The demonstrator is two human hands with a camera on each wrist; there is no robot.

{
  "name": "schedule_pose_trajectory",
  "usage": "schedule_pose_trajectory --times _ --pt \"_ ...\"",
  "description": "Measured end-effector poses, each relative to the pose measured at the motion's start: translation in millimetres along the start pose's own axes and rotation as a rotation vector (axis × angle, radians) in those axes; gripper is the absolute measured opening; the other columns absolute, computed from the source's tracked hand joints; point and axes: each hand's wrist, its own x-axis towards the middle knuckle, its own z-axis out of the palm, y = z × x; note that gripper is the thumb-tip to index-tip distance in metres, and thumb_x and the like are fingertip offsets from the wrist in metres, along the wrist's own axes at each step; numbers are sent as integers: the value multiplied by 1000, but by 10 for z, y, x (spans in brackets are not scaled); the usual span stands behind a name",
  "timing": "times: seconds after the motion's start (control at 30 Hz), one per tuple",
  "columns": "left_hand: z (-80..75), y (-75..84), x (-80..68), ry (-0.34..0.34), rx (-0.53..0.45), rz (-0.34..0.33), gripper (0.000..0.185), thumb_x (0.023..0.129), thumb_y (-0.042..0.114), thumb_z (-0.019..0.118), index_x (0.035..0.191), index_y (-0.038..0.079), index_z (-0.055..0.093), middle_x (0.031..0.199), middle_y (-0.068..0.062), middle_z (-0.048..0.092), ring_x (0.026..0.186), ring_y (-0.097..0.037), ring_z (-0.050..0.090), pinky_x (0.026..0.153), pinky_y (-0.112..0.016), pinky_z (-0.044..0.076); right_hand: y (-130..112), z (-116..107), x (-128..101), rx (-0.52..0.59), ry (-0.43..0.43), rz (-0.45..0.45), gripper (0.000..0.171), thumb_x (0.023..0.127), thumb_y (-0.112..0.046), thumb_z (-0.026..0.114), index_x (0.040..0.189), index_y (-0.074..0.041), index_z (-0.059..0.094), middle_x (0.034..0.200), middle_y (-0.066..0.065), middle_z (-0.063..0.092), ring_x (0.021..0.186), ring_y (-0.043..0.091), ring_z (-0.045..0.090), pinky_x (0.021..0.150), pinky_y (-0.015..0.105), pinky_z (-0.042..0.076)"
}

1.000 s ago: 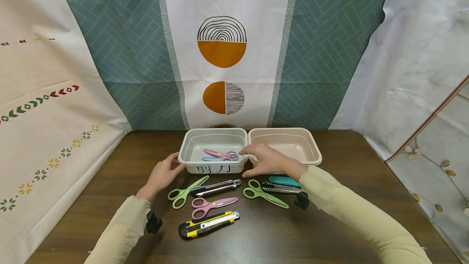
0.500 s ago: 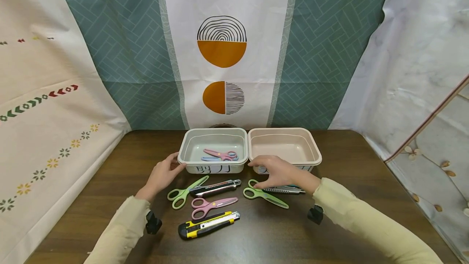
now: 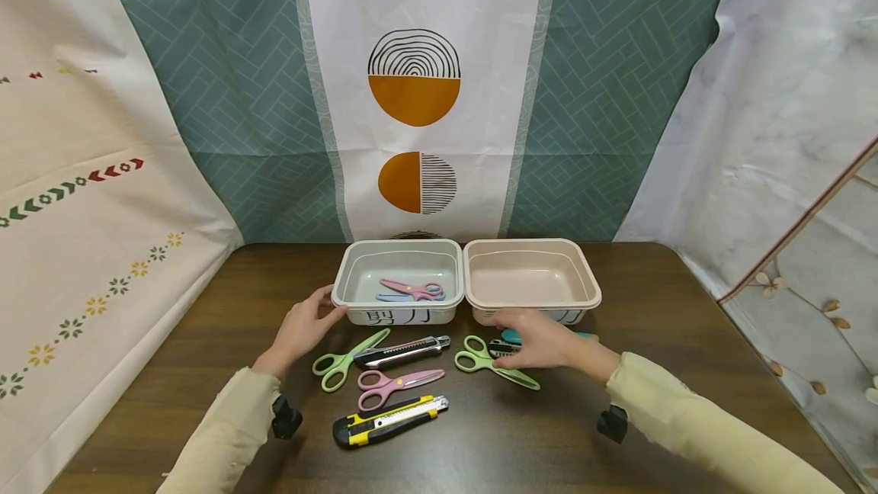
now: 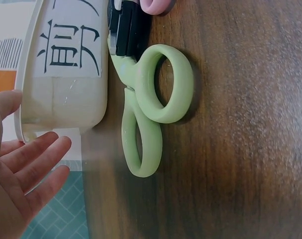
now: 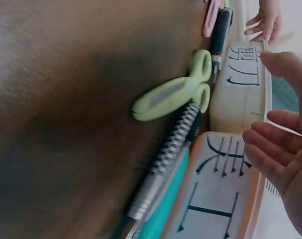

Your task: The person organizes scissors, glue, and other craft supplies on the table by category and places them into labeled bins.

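My left hand (image 3: 302,332) rests at the left front corner of the grey-white bin (image 3: 401,313); its thumb touches the rim and its fingers lie loosely extended. Inside that bin are pink scissors (image 3: 414,289) and blue scissors (image 3: 392,298). My right hand (image 3: 542,340) is over the table in front of the beige bin (image 3: 590,299), relaxed and holding nothing. Beneath and beside it lie green scissors (image 3: 478,358), a silver-and-black utility knife (image 5: 165,159) and a teal utility knife (image 5: 163,199), partly hidden by the hand in the head view.
Near my left hand lie other green scissors (image 3: 336,366), a black utility knife (image 3: 398,353) and pink scissors (image 3: 391,383). A yellow-and-black utility knife (image 3: 384,422) is closest to me on the wooden table (image 3: 521,448). A patterned cloth (image 3: 267,136) hangs behind the bins.
My right hand has moved from the gap between the bins, right and towards me, to above the green scissors and the knives. The left hand stays at the bin's corner.
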Motion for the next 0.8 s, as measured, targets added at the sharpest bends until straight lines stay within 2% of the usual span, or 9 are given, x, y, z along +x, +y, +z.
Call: schedule_pose_trajectory --times 0.17,0.47,0.63,0.8 --pt "1 -2 -1 1 -3 -4 57 89 30 57 132 -2 39 109 -20 60 97 -34 59 81 -49 46 -14 69 -96 -18 16 52 56 71 -32 75 114 -1 58 110 6 61 97 17 58 83 34 46" --pt "12 16 -11 0 -29 -2 54 89 25 58 132 -3 39 110 -22 59 98 -36 59 80 -49 47 74 158 -253 -26 61 71 47 70 -28 75 107 -2 61 99 5 62 89 17 59 77 33 47" --pt "22 7 -7 2 -34 5 53 89 24 58 131 -3 40 110 -21 60 97 -36 59 80 -49 47 84 206 -324 13 44 93 44 70 -25 76 105 -2 62 97 4 59 86 17 57 74 30 47" --pt "30 -10 -4 10 -37 9 54 89 27 58 131 -2 40 109 -20 61 96 -34 60 80 -48 47 73 280 -371 -25 33 96 42 70 -25 75 103 -3 62 95 2 58 83 13 56 73 28 46"
